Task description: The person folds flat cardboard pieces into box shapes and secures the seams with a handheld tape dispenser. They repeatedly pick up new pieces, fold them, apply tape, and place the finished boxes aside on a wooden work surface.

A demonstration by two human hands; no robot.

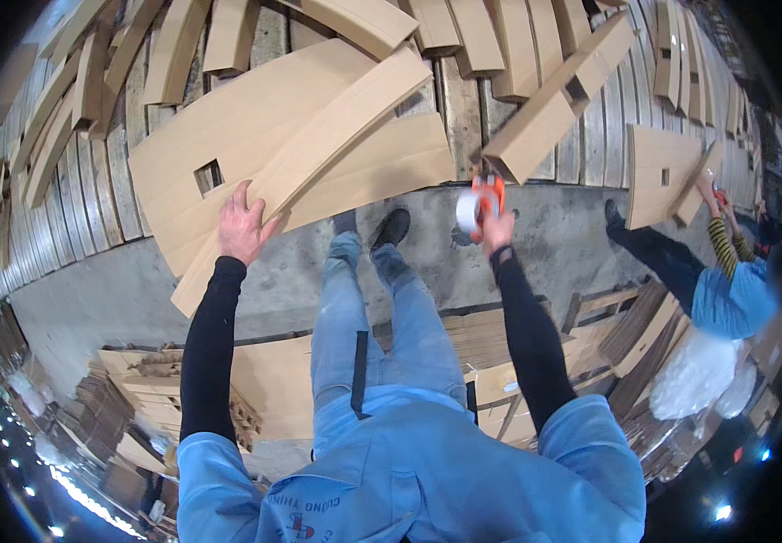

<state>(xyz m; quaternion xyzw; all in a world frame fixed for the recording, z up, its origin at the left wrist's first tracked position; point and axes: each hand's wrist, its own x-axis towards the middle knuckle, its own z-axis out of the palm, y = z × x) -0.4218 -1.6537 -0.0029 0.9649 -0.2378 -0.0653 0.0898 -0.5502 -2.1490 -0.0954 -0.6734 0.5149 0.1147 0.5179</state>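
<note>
So — left hand (244,226) sits on a long, narrow brown cardboard piece (327,145), fingers partly spread, thumb apart; can't tell if it's pinching. Piece lies diagonally over a large flat brown cardboard sheet (246,104) with a square cutout, both overhanging the near edge of the grey-brown slatted wooden bench (70,213). Right hand (497,231) — fingers closed round an orange tape dispenser (492,194) with a white roll, just off that edge, near a narrow brown cardboard box (535,134).
</note>
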